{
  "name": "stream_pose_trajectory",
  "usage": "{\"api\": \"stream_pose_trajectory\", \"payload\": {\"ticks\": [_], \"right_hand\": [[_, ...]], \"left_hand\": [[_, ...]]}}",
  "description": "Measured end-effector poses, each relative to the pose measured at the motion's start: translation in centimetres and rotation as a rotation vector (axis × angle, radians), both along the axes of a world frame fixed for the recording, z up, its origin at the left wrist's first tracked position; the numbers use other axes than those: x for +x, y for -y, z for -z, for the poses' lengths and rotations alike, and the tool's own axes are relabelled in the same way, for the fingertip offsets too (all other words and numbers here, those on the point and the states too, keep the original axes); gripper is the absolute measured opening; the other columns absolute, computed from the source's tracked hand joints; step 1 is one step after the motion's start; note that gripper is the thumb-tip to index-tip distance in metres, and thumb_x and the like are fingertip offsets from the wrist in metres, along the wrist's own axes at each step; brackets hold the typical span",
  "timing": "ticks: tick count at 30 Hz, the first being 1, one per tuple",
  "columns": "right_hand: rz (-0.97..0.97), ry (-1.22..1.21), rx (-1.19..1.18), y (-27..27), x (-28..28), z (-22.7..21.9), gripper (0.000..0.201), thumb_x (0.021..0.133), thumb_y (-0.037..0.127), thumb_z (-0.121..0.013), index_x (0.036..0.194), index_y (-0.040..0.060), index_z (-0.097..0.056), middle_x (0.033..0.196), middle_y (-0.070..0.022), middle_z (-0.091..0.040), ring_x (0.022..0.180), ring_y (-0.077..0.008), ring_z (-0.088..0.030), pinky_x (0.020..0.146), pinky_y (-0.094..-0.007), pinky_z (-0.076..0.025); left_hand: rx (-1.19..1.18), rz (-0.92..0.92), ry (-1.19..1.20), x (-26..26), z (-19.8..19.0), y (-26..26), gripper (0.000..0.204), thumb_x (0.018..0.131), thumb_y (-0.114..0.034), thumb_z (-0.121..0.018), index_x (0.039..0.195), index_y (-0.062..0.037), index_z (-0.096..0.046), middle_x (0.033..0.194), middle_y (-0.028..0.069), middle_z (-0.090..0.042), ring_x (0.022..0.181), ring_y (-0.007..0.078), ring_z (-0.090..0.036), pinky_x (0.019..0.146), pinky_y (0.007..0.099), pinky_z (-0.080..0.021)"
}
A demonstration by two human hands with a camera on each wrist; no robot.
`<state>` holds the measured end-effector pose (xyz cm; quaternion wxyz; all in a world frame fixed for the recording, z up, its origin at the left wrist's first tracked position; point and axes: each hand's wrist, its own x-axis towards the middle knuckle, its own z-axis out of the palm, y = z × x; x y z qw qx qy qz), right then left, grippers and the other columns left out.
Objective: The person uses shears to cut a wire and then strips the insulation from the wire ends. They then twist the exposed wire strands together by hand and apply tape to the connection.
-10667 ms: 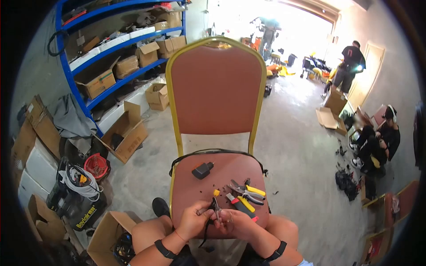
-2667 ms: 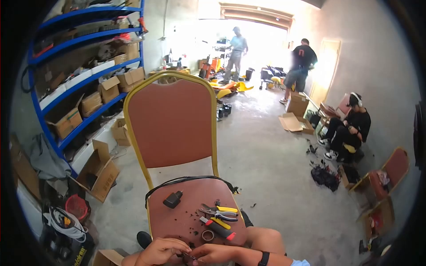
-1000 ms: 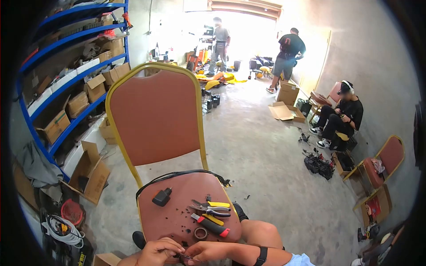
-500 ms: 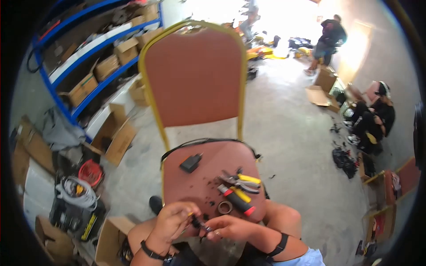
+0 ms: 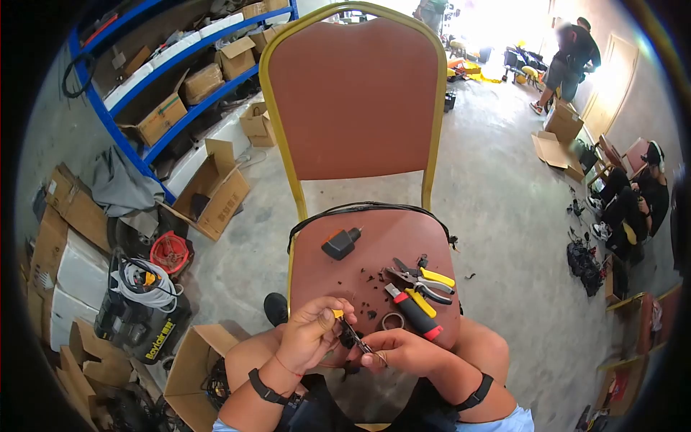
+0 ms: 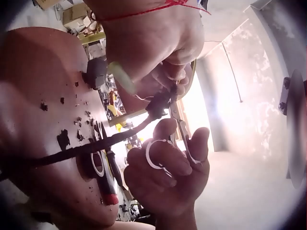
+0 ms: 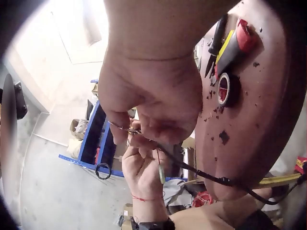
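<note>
My left hand (image 5: 313, 335) pinches a thin black cable (image 6: 91, 147) near its end, where dark wrapping and fine wires show. A small yellow connector (image 5: 337, 315) sticks up by its fingers. With the right hand (image 5: 403, 351) I hold small metal scissors (image 6: 181, 127), a finger through one of the ring handles. Their blades point up toward the left fingers and lie close by the cable end. Both hands are above the front edge of the red chair seat (image 5: 345, 277). The left fingers partly hide the cable's end.
On the seat lie pliers (image 5: 437, 278) with yellow-and-grey handles, a red-and-grey-handled tool (image 5: 416, 315), a tape roll (image 5: 393, 321), a black adapter (image 5: 340, 245) and dark scraps. A black cable (image 5: 367, 207) crosses the seat's back. An open carton (image 5: 183, 371) stands at the left.
The head view has tilted back down, bringing both hands up from the frame's bottom edge. The hands now show apart, with the yellow connector and scissors between them.
</note>
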<state>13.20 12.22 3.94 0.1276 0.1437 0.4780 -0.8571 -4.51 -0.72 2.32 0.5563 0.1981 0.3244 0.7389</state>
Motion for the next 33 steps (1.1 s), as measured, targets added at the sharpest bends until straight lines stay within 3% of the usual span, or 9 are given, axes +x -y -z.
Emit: {"api": "stream_pose_trajectory", "payload": {"ticks": [5, 8, 11, 20, 22, 24, 33], "right_hand": [[-0.038, -0.01, 0.077, -0.1, -0.1, -0.4, 0.027, 0.095, 0.024, -0.063, 0.11, 0.0022, -0.065, 0.084, 0.0045, -0.058, 0.078, -0.004, -0.05, 0.069, -0.0212, -0.039], [-0.003, -0.017, 0.079, 0.1, -0.1, -0.8, 0.028, 0.095, 0.025, -0.063, 0.11, 0.0025, -0.064, 0.085, 0.0053, -0.058, 0.079, -0.0037, -0.049, 0.069, -0.0218, -0.038], [0.001, -0.051, 0.088, 0.1, -0.1, -0.7, 0.03, 0.095, 0.028, -0.062, 0.11, 0.0021, -0.063, 0.085, 0.0061, -0.056, 0.079, -0.0035, -0.047, 0.068, -0.0222, -0.037], [-0.075, -0.033, 0.038, -0.6, 0.3, 0.6, 0.03, 0.093, 0.033, -0.065, 0.099, 0.0039, -0.064, 0.077, 0.0047, -0.052, 0.072, -0.0062, -0.046, 0.065, -0.0228, -0.036], [-0.083, -0.036, 0.03, -0.5, 0.4, 0.6, 0.03, 0.093, 0.035, -0.064, 0.095, 0.0044, -0.064, 0.075, 0.0046, -0.051, 0.071, -0.0063, -0.046, 0.064, -0.0231, -0.035], [-0.086, -0.054, 0.042, -0.5, 0.5, 0.7, 0.031, 0.093, 0.036, -0.064, 0.092, 0.0049, -0.063, 0.074, 0.0045, -0.051, 0.07, -0.0063, -0.046, 0.063, -0.0234, -0.035], [-0.114, -0.119, 0.223, -0.3, 0.5, 1.1, 0.034, 0.094, 0.039, -0.062, 0.086, 0.0059, -0.061, 0.073, 0.0042, -0.048, 0.069, -0.0071, -0.046, 0.062, -0.0242, -0.035]], "left_hand": [[-0.022, 0.0, -0.114, -0.3, -0.1, 0.1, 0.018, 0.099, -0.016, -0.056, 0.112, -0.0071, -0.064, 0.11, 0.0082, -0.062, 0.099, 0.0173, -0.062, 0.071, 0.0227, -0.045], [0.0, -0.015, -0.071, -0.1, 0.3, -0.1, 0.018, 0.099, -0.016, -0.056, 0.111, -0.0062, -0.064, 0.111, 0.0086, -0.062, 0.099, 0.0173, -0.062, 0.07, 0.0231, -0.046], [-0.059, -0.036, 0.001, 0.2, -0.2, -0.1, 0.015, 0.095, -0.016, -0.061, 0.108, -0.0082, -0.065, 0.105, 0.0106, -0.062, 0.099, 0.0209, -0.061, 0.084, 0.0328, -0.05], [-0.152, 0.031, -0.361, -0.3, -0.2, 0.4, 0.018, 0.093, -0.017, -0.065, 0.104, -0.0031, -0.066, 0.106, 0.0133, -0.066, 0.101, 0.0242, -0.064, 0.088, 0.0367, -0.052], [-0.125, 0.046, -0.405, -0.4, -0.2, 0.5, 0.015, 0.095, -0.01, -0.06, 0.106, -0.0007, -0.067, 0.107, 0.012, -0.068, 0.075, 0.0112, -0.056, 0.064, 0.0248, -0.044], [-0.148, 0.059, -0.463, -0.5, -0.7, 0.4, 0.016, 0.096, -0.005, -0.057, 0.107, 0.0013, -0.067, 0.107, 0.0111, -0.068, 0.062, 0.0046, -0.052, 0.052, 0.0189, -0.039], [-0.296, 0.052, -0.542, 0.1, -2.6, 0.4, 0.016, 0.095, 0.0, -0.055, 0.106, 0.0031, -0.067, 0.105, 0.0108, -0.069, 0.068, 0.0076, -0.059, 0.057, 0.0198, -0.047]]}}
